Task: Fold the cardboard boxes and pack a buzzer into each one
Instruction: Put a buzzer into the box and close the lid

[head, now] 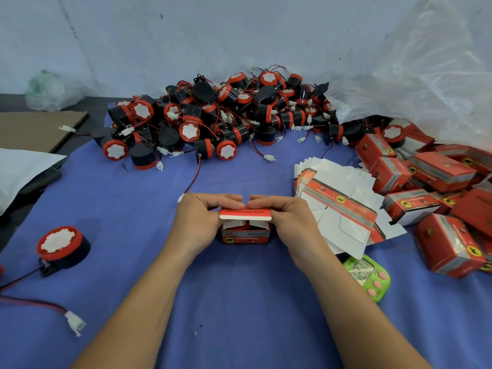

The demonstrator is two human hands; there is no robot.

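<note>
A small red cardboard box (245, 235) stands on the blue cloth (239, 302) at centre. Its top lid flap is partly lowered, and something red shows inside under the white side flaps. My left hand (198, 219) grips the box's left side with fingers curled over the lid. My right hand (286, 217) grips the right side the same way, its fingertips meeting the left ones on the lid. A large pile of black-and-red buzzers (213, 118) with wires lies behind. Flat unfolded boxes (338, 206) are fanned out to the right.
Several closed red boxes (436, 198) are heaped at the right, under a clear plastic bag (426, 83). A single buzzer (62, 247) sits at the left with its wire and white connector (76, 322). A green timer (368, 278) lies near my right forearm. Brown cardboard (34, 129) lies far left.
</note>
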